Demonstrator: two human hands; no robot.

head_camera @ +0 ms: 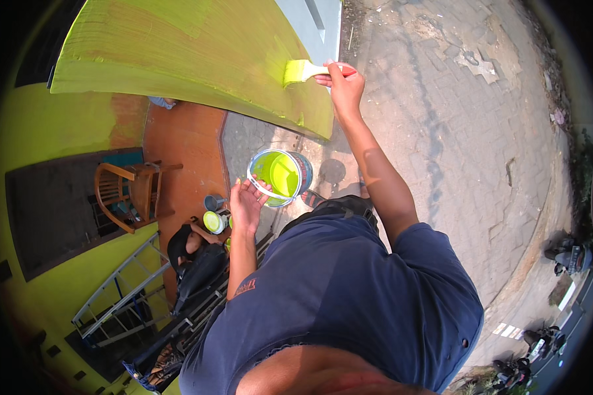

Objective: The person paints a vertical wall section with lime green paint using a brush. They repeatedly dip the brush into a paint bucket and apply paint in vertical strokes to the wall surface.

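Note:
My right hand (pixel 347 89) grips the handle of a flat paintbrush (pixel 304 72). Yellow-green paint coats its bristles, which press against the painted wall (pixel 192 54). That wall shows streaks where an orange-brown undertone comes through. In front of my body, my left hand (pixel 248 201) holds the white handle of a plastic paint bucket (pixel 305 173), fingers curled under it. The bucket tilts towards me, and bright yellow-green paint (pixel 284 174) lies inside. Part of its far side is turned out of sight.
A person (pixel 190 247) crouches at the left near a paint tub (pixel 213 222) and a dipper (pixel 211 202). Beyond are a wooden chair (pixel 141 190) and a metal ladder (pixel 123 291). Paving (pixel 454 148) stretches right, where motorcycles (pixel 573 256) stand. The wall's lower edge (pixel 257 118) juts out nearby.

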